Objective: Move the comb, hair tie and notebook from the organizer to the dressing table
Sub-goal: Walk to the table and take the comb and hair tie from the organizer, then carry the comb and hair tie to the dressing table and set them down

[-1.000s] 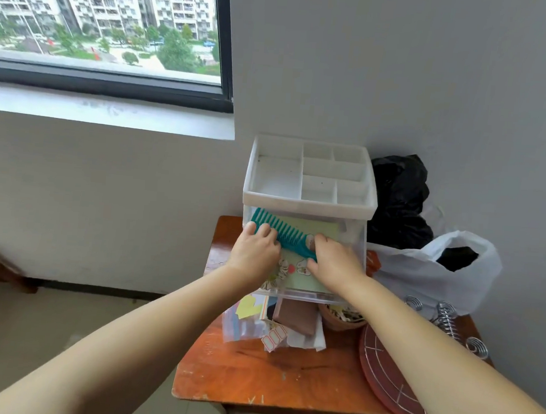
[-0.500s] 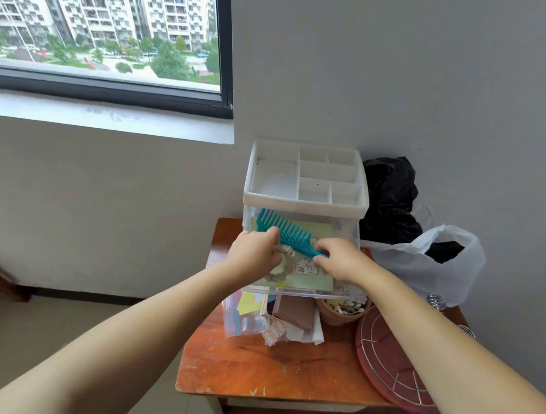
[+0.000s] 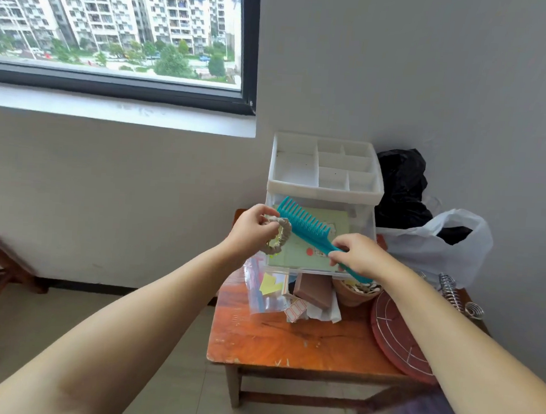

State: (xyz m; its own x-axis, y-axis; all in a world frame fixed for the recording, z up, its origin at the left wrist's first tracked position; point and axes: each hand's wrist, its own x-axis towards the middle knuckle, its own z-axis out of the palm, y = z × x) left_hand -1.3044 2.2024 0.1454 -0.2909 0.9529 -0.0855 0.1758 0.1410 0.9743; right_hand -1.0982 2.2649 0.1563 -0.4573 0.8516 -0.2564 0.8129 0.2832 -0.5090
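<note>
My right hand (image 3: 357,256) grips the handle of a teal wide-tooth comb (image 3: 306,227), lifted out in front of the clear organizer (image 3: 324,191). My left hand (image 3: 253,231) pinches a beige scrunchie hair tie (image 3: 281,236) just left of the comb's teeth. A pale green notebook (image 3: 307,249) with cartoon prints lies flat in the organizer's open drawer, partly behind both hands. The organizer stands at the back of an orange wooden table (image 3: 304,344).
A zip bag (image 3: 264,290), a brown block (image 3: 314,290), labels and a clay pot (image 3: 354,291) sit below the drawer. A round red trivet (image 3: 395,335) and metal coils (image 3: 447,285) lie right. White and black bags (image 3: 424,237) fill the corner.
Both hands have pulled back out of the drawer: the comb rose with my right hand, and my left hand lifted the hair tie clear. The view tilted upward slightly.
</note>
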